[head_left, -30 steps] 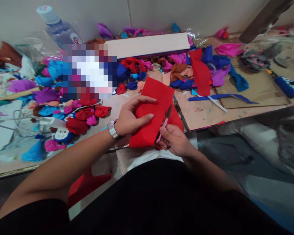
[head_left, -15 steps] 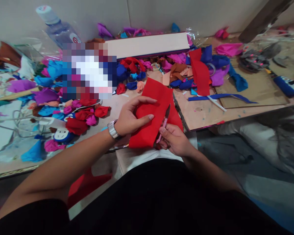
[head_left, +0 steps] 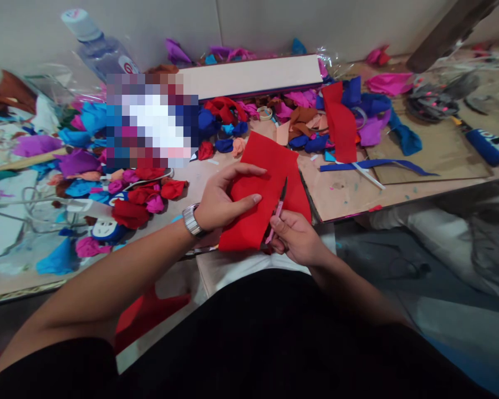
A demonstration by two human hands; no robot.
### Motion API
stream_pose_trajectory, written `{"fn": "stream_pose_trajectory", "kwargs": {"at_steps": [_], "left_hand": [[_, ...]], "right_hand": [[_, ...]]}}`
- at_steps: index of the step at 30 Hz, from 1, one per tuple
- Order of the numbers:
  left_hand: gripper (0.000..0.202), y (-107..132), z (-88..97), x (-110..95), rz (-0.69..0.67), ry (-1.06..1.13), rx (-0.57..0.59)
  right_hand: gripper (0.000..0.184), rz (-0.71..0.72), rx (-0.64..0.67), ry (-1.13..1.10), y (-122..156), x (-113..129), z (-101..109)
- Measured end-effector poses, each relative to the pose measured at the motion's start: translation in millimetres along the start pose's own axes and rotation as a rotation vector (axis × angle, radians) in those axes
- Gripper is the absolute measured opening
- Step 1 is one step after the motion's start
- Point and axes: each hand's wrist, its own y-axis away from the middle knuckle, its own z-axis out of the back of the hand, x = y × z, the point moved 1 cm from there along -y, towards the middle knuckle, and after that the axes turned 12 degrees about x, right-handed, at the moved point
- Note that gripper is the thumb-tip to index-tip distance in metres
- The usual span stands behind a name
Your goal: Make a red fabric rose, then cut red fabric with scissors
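My left hand (head_left: 221,198), a watch on its wrist, pinches a sheet of red felt (head_left: 266,166) between thumb and fingers above the table edge. My right hand (head_left: 297,238) is closed round small pink-handled scissors (head_left: 278,213). The dark blades stick up into the felt along a cut that runs up from its lower edge. The strip to the right of the cut hangs beside my right hand.
The wooden table (head_left: 349,191) is strewn with crumpled felt pieces in red, blue, pink and purple (head_left: 141,194). A long pale board (head_left: 253,76) lies at the back, a plastic water bottle (head_left: 95,44) at back left, a red strip (head_left: 341,122) right of centre.
The scissor blades have moved a little further up into the red felt, and the right-hand strip has shifted slightly. Both hands stay almost where they were.
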Motion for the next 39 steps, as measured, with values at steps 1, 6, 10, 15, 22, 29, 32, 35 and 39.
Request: {"fn": "stream_pose_trajectory", "kwargs": {"at_steps": [1,6,10,15,22,29,32,35,39], "left_hand": [[0.044,0.1,0.0,0.0,0.001,-0.001,0.0],[0.045,0.0,0.3,-0.5,0.024,-0.011,-0.002],[0.045,-0.7,0.9,-1.4,0.031,-0.029,-0.016],[0.044,-1.1,1.3,-2.3,0.019,-0.036,-0.022],[0.042,-0.1,0.7,-1.7,0.005,-0.032,-0.019],[0.044,-1.0,1.7,-3.1,0.019,-0.032,-0.009],[0.045,-0.6,1.7,-2.0,0.031,-0.034,-0.01],[0.044,0.0,1.1,-1.2,0.015,-0.034,-0.016],[0.045,-0.4,0.7,-2.2,0.019,-0.034,-0.022]], "right_hand": [[0.049,0.0,0.005,-0.006,0.3,-0.6,0.2],[0.049,0.001,0.02,-0.018,2.8,-3.2,1.1],[0.049,0.001,0.03,0.009,4.2,-2.8,-1.9],[0.048,0.021,0.038,0.005,2.8,-0.7,-6.5],[0.047,0.013,0.026,-0.013,2.1,-4.2,-2.6],[0.047,0.008,0.026,0.017,3.5,-3.0,-1.9],[0.048,0.013,0.018,0.005,3.2,-2.2,-2.9],[0.05,0.009,0.01,-0.006,3.0,-2.0,-3.5],[0.05,0.009,0.013,-0.019,2.9,-2.6,-3.2]]}}
